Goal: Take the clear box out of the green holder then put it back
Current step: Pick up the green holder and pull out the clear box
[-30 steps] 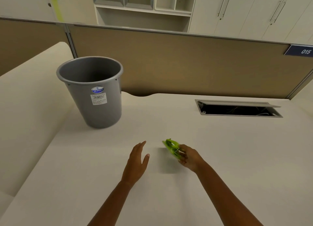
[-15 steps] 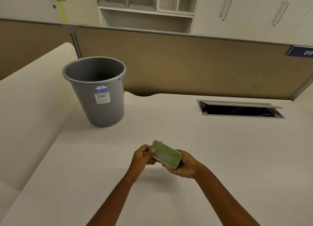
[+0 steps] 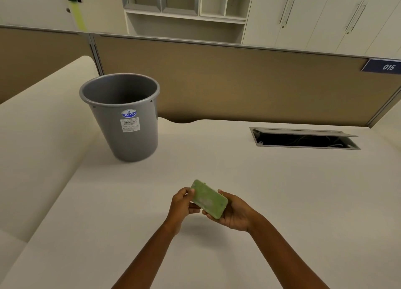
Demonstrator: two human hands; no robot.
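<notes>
Left hand now grips green holder too.

light: dim, warm, even | shadows: soft, under hands and grey bin | edges: wide-angle bowing | blur: slight overall softness

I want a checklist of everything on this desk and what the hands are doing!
Surface: cream desk, mostly bare.
Job's things: green holder held above the desk, tilted; whether the clear box sits inside it cannot be told.
Clutter: grey bin standing upright at the back left, with a label on its side.
Grippers: left hand pinches the holder's near-left end; right hand cradles it from below.
Cables: some wires show inside the open cable hatch in the desk.
Surroundings: brown partition with a 015 sign; cupboards behind.
</notes>
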